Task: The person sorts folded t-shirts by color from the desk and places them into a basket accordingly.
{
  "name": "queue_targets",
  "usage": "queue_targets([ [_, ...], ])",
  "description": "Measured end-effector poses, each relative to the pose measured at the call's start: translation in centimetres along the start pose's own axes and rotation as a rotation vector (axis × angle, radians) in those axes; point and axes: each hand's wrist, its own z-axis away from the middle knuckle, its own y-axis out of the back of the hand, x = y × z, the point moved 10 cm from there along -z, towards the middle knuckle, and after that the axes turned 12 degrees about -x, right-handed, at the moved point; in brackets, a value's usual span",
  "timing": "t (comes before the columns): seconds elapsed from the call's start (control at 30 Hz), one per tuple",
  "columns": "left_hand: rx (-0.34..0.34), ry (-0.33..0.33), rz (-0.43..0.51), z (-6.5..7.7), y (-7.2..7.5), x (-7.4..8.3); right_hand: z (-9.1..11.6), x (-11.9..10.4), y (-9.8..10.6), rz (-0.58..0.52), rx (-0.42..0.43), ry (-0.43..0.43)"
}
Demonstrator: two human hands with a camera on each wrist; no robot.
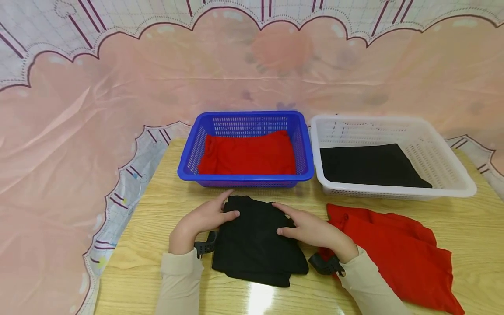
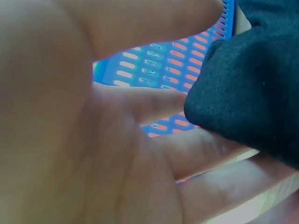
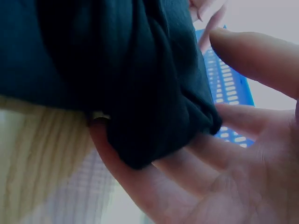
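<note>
Two hands, two baskets and four cloths are counted: two black, two red. Nearest on the bench (image 1: 157, 205), a folded black cloth (image 1: 256, 245) is seen lying flat, dark, matte and bunched in soft layers. It is flanked by the left hand (image 1: 201, 221) and the right hand (image 1: 315, 229). Each grip is loosely open, with the fingers laid on the far corners of the cloth and the thumbs above; a closed pinch is not shown. A loose red cloth (image 1: 397, 258) is spread just right of it. Only in the wrist views are fingers (image 3: 187, 163) shown beneath a cloth fold, with the thumb apart. Farther back, a blue basket (image 1: 246, 177) holding a red cloth (image 1: 248, 155) is set beside a white basket (image 1: 445, 153) holding a black cloth (image 1: 370, 166).
</note>
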Motion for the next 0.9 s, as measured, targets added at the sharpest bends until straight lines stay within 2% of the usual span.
queue_targets([
  [0.13,-0.006,0.026,0.047,0.0,-0.1,-0.3,-0.2,0.1,-0.2,-0.042,-0.010,0.009],
  [0.27,0.035,0.081,-0.008,0.1,0.4,-0.6,0.0,0.7,-0.1,-0.059,-0.007,-0.014],
  [0.37,0.071,0.121,-0.091,0.2,0.9,-0.6,0.2,1.2,0.3,-0.053,0.021,-0.049],
  [0.43,0.075,0.133,-0.106,0.3,1.1,-0.6,0.3,1.5,0.5,-0.040,0.040,-0.071],
  [0.63,0.146,0.193,-0.183,1.0,2.0,-0.8,0.2,1.6,0.7,0.044,0.047,-0.127],
  [0.73,0.155,0.216,-0.165,1.2,2.0,-1.0,0.1,1.1,0.5,0.111,0.020,-0.123],
  [0.9,0.103,0.209,-0.094,0.9,1.1,-1.1,-0.1,0.2,-0.2,0.149,-0.023,-0.079],
])
